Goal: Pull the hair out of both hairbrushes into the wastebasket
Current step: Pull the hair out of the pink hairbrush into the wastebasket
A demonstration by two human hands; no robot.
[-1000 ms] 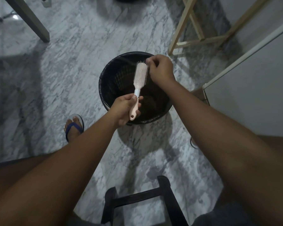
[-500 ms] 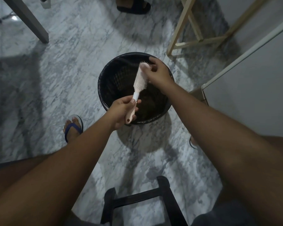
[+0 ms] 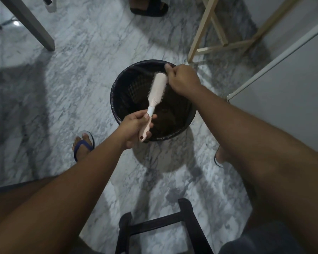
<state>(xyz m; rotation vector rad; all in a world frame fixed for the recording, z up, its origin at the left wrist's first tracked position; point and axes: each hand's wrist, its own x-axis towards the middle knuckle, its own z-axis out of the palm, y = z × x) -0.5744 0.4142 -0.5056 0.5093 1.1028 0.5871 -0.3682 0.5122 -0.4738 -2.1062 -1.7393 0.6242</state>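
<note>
Above the black wastebasket [image 3: 117,99], the pink hairbrush [image 3: 157,92] is gripped by the left hand [image 3: 134,129] while the right hand [image 3: 182,78], fingers pinched at its bristles, should pull hair straight off and drop it inside.

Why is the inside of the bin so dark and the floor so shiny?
Head view: the black wastebasket soaks up the dim light; the marble floor reflects it, glaring top left; arms cast soft shadows; the wide lens bends straight edges.
</note>
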